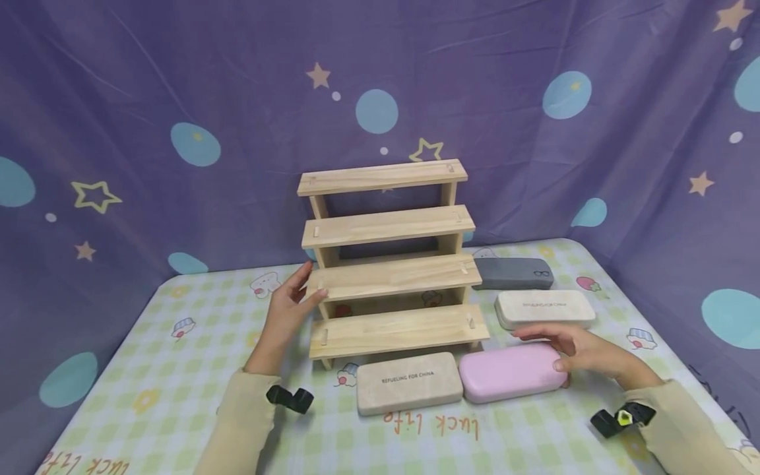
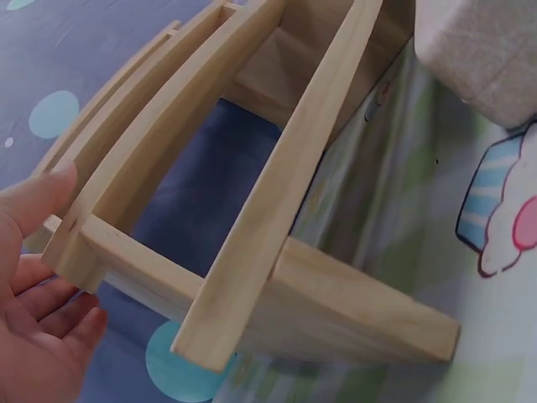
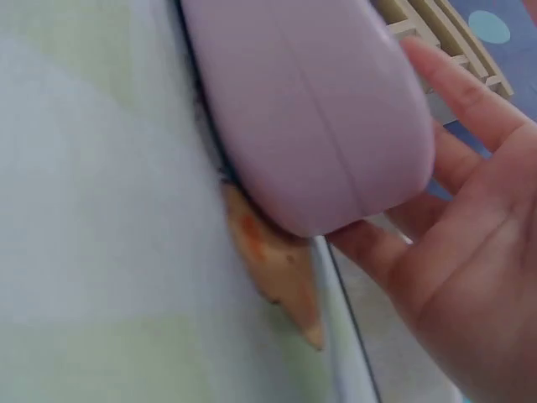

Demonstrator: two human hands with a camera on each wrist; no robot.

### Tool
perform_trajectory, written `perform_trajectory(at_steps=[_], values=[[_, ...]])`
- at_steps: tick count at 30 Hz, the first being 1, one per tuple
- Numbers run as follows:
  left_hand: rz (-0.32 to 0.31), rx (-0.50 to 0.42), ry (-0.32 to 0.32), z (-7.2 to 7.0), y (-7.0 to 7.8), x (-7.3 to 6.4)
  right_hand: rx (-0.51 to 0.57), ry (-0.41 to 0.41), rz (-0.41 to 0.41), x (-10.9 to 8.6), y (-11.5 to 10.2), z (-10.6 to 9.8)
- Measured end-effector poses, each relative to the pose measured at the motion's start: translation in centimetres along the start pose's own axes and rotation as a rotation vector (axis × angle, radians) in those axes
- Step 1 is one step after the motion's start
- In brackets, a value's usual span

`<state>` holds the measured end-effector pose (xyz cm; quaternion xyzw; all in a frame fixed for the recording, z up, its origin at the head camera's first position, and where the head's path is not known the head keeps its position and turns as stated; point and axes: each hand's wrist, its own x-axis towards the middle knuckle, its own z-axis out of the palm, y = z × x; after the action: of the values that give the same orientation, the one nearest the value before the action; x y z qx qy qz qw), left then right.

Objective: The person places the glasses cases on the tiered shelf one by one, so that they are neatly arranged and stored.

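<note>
Left hand (image 1: 287,311) is gripping wooden rack (image 1: 399,277) | right hand (image 1: 584,351) is holding pink case (image 1: 510,373) by right end, in front of rack | risk: one-ended hold possibly letting case tip, bumping adjacent beige case (image 1: 410,389)

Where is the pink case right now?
In the head view, the pink case lies right of centre, immediately right of the nearer beige case, with the right hand at its right end.
</note>
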<state>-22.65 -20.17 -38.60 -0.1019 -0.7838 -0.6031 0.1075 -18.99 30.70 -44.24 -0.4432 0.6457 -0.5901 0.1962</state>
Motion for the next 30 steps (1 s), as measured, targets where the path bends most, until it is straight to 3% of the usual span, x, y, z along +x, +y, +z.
perform_trajectory(at_steps=[5, 18, 23, 30], values=[[-0.029, -0.005, 0.004, 0.1, 0.0, 0.1, 0.021, -0.034, -0.038, 0.1, 1.0, -0.1], [-0.084, -0.02, 0.019, 0.1, -0.1, -0.1, 0.067, -0.049, 0.038, -0.3, 1.9, 0.2], [-0.092, -0.031, 0.039, 0.2, -0.1, -0.1, -0.035, -0.033, 0.023, -0.4, 2.0, 0.2], [-0.098, -0.041, 0.045, 0.2, 0.0, 0.0, -0.013, -0.048, 0.051, -0.6, 2.1, 0.3]])
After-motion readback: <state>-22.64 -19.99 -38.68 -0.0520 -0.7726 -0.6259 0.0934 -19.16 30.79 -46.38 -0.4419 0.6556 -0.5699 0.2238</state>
